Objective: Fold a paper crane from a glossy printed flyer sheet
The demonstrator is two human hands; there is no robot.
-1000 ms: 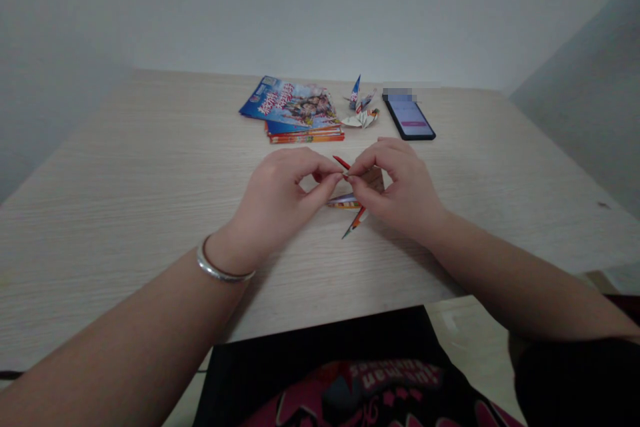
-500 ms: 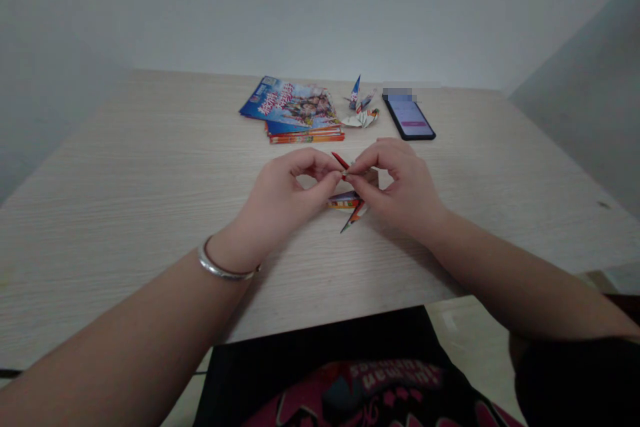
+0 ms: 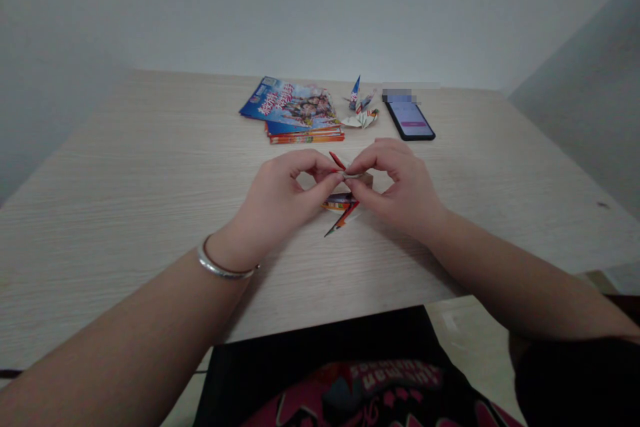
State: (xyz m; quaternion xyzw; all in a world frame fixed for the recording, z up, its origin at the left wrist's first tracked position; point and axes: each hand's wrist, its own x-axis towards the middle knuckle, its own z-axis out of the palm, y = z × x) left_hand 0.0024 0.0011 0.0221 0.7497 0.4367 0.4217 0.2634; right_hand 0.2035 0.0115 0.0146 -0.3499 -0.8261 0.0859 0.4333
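Observation:
Both of my hands meet over the middle of the wooden table [image 3: 125, 167] and pinch one small folded paper figure [image 3: 343, 208] of printed red, orange and blue paper. My left hand [image 3: 280, 200], with a silver bangle on the wrist, grips it from the left with thumb and forefinger closed. From the right, my right hand [image 3: 400, 190] pinches the same piece. A pointed tip of the paper pokes out below the fingers toward me, and a red tip shows above them. Most of the figure is hidden by my fingers.
A stack of colourful printed sheets [image 3: 295, 110] lies at the back centre. Beside it are finished folded paper cranes [image 3: 361, 110], and a phone [image 3: 409, 118] with its screen lit lies to their right. The table's near edge runs just before my lap.
The paper's lower tip has swung a little to the left and the piece has turned slightly between my fingers. Both hands stay in the same place.

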